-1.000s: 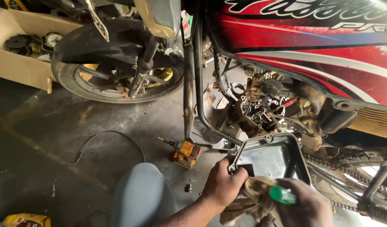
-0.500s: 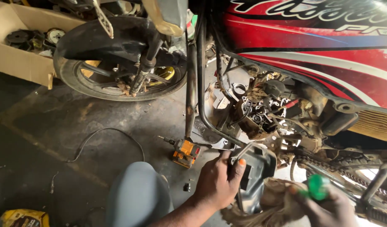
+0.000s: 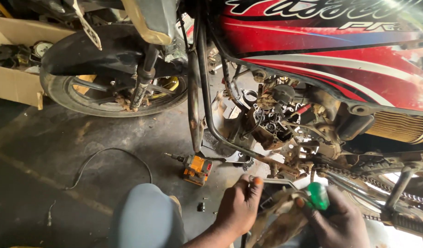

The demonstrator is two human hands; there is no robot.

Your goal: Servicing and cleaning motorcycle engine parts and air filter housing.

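Both hands are low in the shot, right under the stripped engine (image 3: 275,121) of the red motorcycle (image 3: 321,50). Going left to right from that engine: way off to its left sits a cardboard box (image 3: 14,82) of parts, then the front wheel (image 3: 110,87), then a loose black cable (image 3: 105,160) on the floor, and an orange power tool (image 3: 196,169) lying just left of and below the engine.

Left hand (image 3: 239,206) is clenched on the top edge of a dark metal cover (image 3: 271,183), thumb hooked over the rim. Right hand (image 3: 333,220) is wrapped around a green-handled screwdriver (image 3: 318,195) with a dirty rag (image 3: 275,220) bunched beside it. I can't really tell if the rag is pinched in the right hand or just draped on the cover, the view is murky down there.

My take for doing this bit well: keep the left hand steady on the rim so the cover doesn't swing, and work the rag into the corners with the screwdriver tip kept away from the gasket face. Don't let it clip the drive chain (image 3: 358,177) just right of the engine.

Compared to a second ago, the cover has been tipped from facing up at the camera to nearly edge-on, and the right hand has slid further right and lower below the engine.
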